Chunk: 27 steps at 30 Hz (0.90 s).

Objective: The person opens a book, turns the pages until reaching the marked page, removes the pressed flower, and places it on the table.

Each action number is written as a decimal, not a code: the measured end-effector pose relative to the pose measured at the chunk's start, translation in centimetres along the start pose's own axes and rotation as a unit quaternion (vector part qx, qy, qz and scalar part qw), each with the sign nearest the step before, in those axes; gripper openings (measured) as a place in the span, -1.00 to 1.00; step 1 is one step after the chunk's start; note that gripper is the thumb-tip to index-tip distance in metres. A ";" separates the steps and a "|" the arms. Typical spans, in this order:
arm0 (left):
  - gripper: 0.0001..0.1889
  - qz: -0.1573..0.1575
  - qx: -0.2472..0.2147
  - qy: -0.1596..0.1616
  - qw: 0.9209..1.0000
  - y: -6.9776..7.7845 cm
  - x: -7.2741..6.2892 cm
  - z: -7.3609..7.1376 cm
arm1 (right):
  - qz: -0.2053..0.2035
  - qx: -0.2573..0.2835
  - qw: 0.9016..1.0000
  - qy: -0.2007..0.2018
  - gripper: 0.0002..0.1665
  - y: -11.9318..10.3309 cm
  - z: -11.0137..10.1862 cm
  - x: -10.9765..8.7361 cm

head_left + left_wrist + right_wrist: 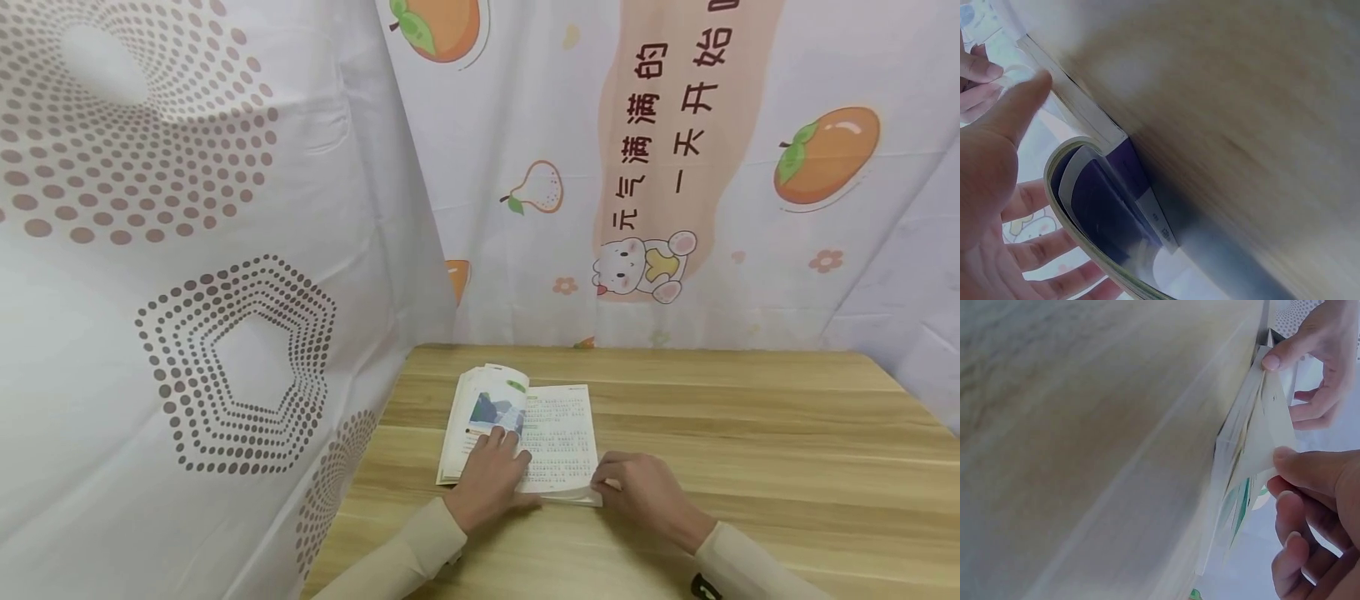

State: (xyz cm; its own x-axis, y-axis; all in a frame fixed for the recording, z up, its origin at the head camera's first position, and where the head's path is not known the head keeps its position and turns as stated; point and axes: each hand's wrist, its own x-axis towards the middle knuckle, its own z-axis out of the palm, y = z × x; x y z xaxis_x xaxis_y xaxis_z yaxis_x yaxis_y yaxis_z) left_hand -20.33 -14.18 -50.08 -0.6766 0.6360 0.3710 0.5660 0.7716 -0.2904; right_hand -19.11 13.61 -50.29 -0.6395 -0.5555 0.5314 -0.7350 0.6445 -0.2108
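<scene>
An open book (pixel 557 433) lies on the table, its left pages arching up from the spine and showing a coloured picture. My left hand (pixel 489 473) rests on the lower left page with its fingers spread. In the left wrist view the thumb reaches along the book's bottom edge near the purple and white spine (pixel 1130 165). At the lower right corner, my right hand (pixel 643 492) pinches a page (pixel 1275 419) between thumb and index finger. That corner is lifted off the pages beneath, which fan slightly apart in the right wrist view.
The wooden table (pixel 720 433) extends to the right of the book. A white curtain with dotted patterns (pixel 247 367) hangs close on the left. Behind the table hangs a printed cloth (pixel 525 275) with fruit and a cartoon animal.
</scene>
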 end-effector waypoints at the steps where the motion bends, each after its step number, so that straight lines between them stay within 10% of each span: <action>1: -0.34 0.000 0.004 0.000 1.000 0.0 0.0 0.0 | 0.003 0.005 1.000 0.002 -0.82 0.0 -0.1 0.1; 16: -0.74 -0.011 0.008 0.038 0.999 -0.1 0.0 0.1 | 0.069 0.025 0.996 0.055 -0.51 -0.3 -0.2 0.3; 27: -0.28 -0.053 0.007 0.076 0.996 -0.2 -0.1 0.2 | 0.056 -0.006 0.996 -0.069 -0.51 -0.3 0.1 -0.5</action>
State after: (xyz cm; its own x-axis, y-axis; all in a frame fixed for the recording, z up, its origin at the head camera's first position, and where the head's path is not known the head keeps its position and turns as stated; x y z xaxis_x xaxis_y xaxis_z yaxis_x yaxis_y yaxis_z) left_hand -20.50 -14.41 -50.17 -0.6526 0.5418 0.5297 0.4870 0.8355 -0.2546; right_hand -18.64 13.67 -50.54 -0.7432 -0.5456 0.3872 -0.6546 0.7126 -0.2522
